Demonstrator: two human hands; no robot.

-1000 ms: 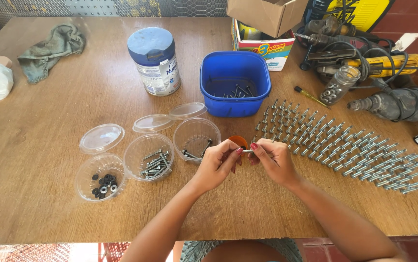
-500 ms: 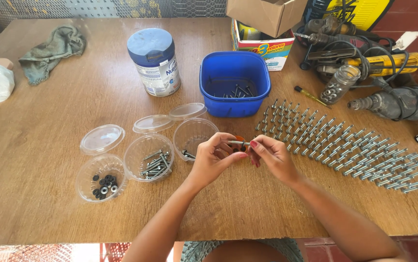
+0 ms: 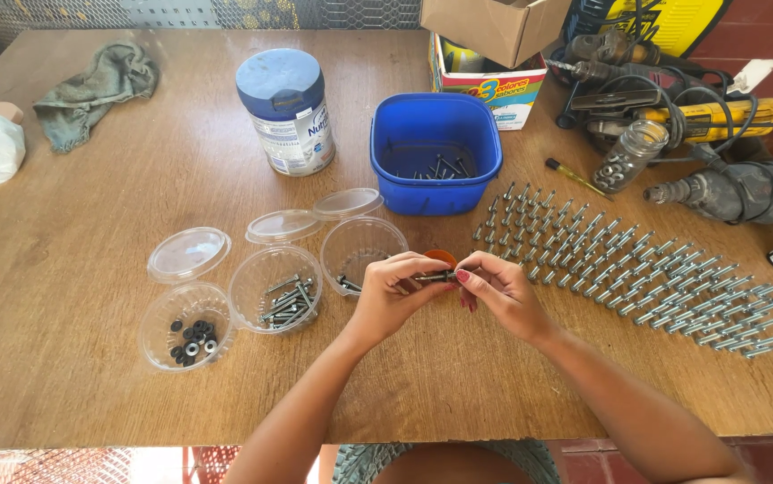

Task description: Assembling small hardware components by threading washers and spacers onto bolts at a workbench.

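1. Two hands meet over the worktop (image 3: pixel 90 376): left hand (image 3: pixel 391 296) and right hand (image 3: pixel 498 287) each have fingers pinched on one small bolt (image 3: pixel 436 277), held level between them just above an orange cap (image 3: pixel 441 258).
2. Step, as judged: fitting a part onto the bolt. Next move likely needs a steady twist with aligned fingertips.
3. Clear cups: bolts (image 3: pixel 283 300), black washers (image 3: pixel 191 336).
4. Rows of finished bolts (image 3: pixel 637 269) on the right.
5. Blue tub (image 3: pixel 436 193); blue-lidded tin (image 3: pixel 288 112), pale label; cardboard box (image 3: pixel 494 27) behind.
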